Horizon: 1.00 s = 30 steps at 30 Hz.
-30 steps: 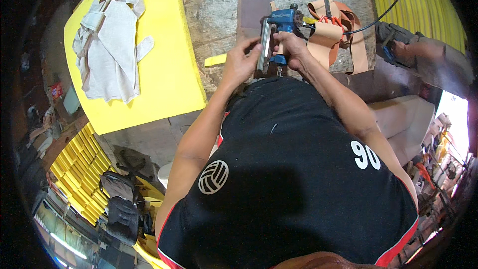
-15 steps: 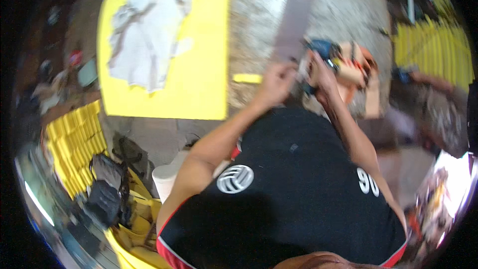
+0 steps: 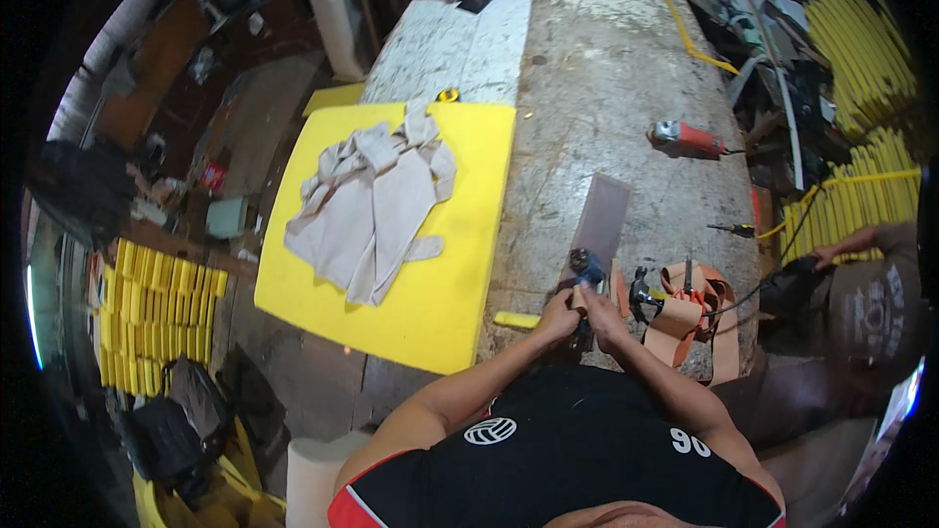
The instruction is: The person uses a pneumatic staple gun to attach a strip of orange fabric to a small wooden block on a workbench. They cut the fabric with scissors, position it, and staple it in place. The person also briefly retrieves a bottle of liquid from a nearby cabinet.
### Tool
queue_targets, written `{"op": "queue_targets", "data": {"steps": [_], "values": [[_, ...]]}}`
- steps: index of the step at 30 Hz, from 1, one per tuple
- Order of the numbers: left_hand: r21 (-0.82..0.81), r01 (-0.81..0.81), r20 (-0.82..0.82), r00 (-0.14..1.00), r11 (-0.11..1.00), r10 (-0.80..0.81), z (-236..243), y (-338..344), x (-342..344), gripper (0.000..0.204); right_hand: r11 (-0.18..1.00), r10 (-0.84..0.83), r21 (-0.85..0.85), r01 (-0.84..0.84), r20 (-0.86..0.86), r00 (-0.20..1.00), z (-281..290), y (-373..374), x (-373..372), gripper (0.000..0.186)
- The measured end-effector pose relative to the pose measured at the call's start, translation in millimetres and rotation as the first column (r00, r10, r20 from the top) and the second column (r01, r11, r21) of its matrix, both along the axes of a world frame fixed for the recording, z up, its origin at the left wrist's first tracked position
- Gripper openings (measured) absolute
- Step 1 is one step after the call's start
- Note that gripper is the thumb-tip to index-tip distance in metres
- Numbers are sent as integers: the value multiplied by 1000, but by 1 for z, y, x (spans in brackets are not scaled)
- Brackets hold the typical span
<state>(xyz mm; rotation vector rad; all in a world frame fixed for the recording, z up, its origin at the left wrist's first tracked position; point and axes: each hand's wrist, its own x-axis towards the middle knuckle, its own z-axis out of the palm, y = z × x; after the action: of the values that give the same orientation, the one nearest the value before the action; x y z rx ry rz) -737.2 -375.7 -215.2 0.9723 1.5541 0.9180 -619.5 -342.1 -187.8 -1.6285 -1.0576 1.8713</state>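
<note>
At the near edge of the worktable my two hands meet over the end of a long flat brown strip (image 3: pixel 603 210). My right hand (image 3: pixel 606 323) is closed on a compact blue tool (image 3: pixel 585 266), whose exact kind I cannot make out. Beside it, my left hand (image 3: pixel 558 320) is closed too, its fingertips by a small tan piece (image 3: pixel 578 301); what it grips is mostly hidden. A dark-headed hammer (image 3: pixel 641 295) lies just right of my hands. Farther right sits a loose coil of tan strips (image 3: pixel 675 325) with red-orange tools inside it.
A yellow foam sheet (image 3: pixel 469 264) bearing grey cloth (image 3: pixel 377 205) covers the table's left. A small yellow foam piece (image 3: pixel 515 320) lies by my left hand. A red angle grinder (image 3: pixel 688 140) and a screwdriver (image 3: pixel 734 230) lie right. A co-worker (image 3: pixel 871 298) stands at the right edge.
The blue tool has moved left, from beside the tan coil to over the brown strip, with my right hand. My hands are closer together. The view has shifted, showing more of the table.
</note>
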Motion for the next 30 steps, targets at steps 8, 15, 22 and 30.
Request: {"op": "queue_targets", "data": {"steps": [8, 15, 22, 30], "values": [[-82, -76, 599, 794, 994, 110, -57, -5, -7, 18, 872, 415, 176, -457, 230, 880, 10, -12, 10, 55], [-173, -166, 468, 853, 971, 229, -71, 2, -8, 25, 862, 311, 320, -393, 279, 908, 52, -36, 51, 62], [-30, 9, -141, 990, 1000, -13, -41, 31, -1, 36, 902, -59, 414, -121, 398, 915, 41, -94, 118, 58], [-229, -105, -132, 988, 968, 76, -62, 86, 8, 62, 961, -273, 213, 174, 651, 709, -15, -235, 188, 51]]}}
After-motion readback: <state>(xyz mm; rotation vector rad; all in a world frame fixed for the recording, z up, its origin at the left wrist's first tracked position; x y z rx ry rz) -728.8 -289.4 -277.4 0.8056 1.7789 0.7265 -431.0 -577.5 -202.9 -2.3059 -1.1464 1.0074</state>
